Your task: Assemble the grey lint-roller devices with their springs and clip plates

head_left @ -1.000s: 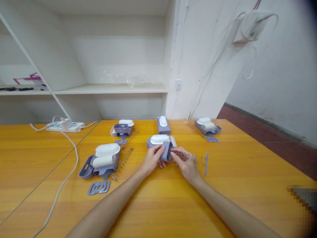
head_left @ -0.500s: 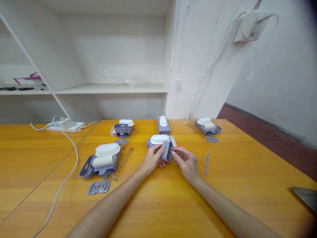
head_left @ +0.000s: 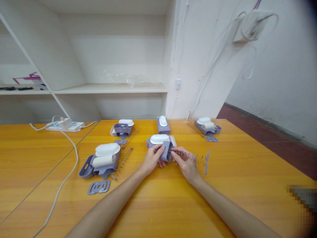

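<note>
Left hand (head_left: 151, 158) grips purple-grey plastic cap (head_left: 166, 152) over the counter (head_left: 158, 205); right hand (head_left: 187, 166) pinches coil spring (head_left: 182, 153) at its opening. Cap looks light, stiff: hold its sides. Spring probably whippy; grip the tight coils.

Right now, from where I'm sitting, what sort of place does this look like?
Probably a small workroom, though I can't be sure: there's a wood-look table with several groups of grey and white plastic parts, metal springs among them, and plain white shelving behind it.
</note>
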Tool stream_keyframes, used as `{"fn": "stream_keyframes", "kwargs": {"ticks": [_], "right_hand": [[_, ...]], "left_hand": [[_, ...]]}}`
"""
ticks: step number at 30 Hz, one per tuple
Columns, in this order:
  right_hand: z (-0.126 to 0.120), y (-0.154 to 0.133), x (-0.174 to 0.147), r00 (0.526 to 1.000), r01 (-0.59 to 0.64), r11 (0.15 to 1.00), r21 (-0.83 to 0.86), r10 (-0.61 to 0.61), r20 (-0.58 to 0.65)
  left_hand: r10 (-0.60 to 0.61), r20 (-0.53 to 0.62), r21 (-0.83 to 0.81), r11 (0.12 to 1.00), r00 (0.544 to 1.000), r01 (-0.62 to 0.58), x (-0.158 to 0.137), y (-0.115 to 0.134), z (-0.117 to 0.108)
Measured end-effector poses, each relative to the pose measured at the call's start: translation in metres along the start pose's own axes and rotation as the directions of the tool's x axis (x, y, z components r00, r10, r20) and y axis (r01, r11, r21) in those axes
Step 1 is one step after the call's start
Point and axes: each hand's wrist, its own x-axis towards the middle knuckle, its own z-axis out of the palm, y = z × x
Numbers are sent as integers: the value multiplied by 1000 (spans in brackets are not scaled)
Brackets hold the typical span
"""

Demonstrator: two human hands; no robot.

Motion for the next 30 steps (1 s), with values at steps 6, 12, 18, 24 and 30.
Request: {"fn": "stream_keyframes", "kwargs": {"ticks": [6, 12, 18, 24, 30], "right_hand": [[1, 1, 1, 1000, 10, 999, -53, -10, 5], [1, 4, 3, 999, 53, 989, -139, -53, 4], [-2, 5, 5, 1000, 8, 976, -218, -3, 24], [-3, 9, 7, 998, 5, 978, -206, 9, 68], [0, 3, 5, 996, 41, 988, -146, -28, 89]], "left_hand": [[-3, 17, -12, 1000, 1000, 3, -1, 1, -1], [-6, 42, -15, 1000, 999, 7, -3, 4, -2], [17, 98, 26, 999, 995, -20, -4, 2, -4], [16, 144, 39, 999, 989, -22, -6, 4, -3], [-19, 55, -161, 987, 998, 28, -2, 0, -6]]}}
